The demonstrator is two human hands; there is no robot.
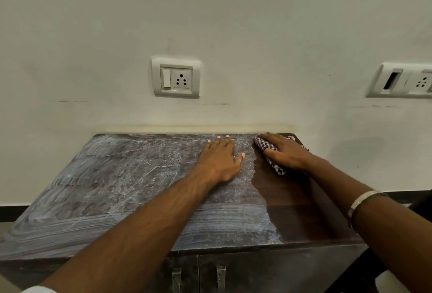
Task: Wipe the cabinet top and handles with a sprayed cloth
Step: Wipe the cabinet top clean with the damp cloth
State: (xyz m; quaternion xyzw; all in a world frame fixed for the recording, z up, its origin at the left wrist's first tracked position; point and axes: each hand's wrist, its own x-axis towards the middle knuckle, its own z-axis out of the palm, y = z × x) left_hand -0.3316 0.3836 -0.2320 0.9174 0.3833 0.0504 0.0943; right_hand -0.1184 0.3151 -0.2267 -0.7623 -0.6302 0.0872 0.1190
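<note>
Cabinet top (117,187) lies bare leftward (dusty); wall (210,24) blocks the far edge.

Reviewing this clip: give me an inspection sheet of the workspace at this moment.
Surface: cabinet top mostly hazy with whitish smears; a dark wiped strip along its right side.
Job's things: checked cloth at the back right corner; two handles on the doors below.
Clutter: nothing seen.
Grippers: left hand flat on the top; right hand presses the cloth.
Cables: nothing seen.
Surroundings: wall socket above; second switch plate at right.
</note>
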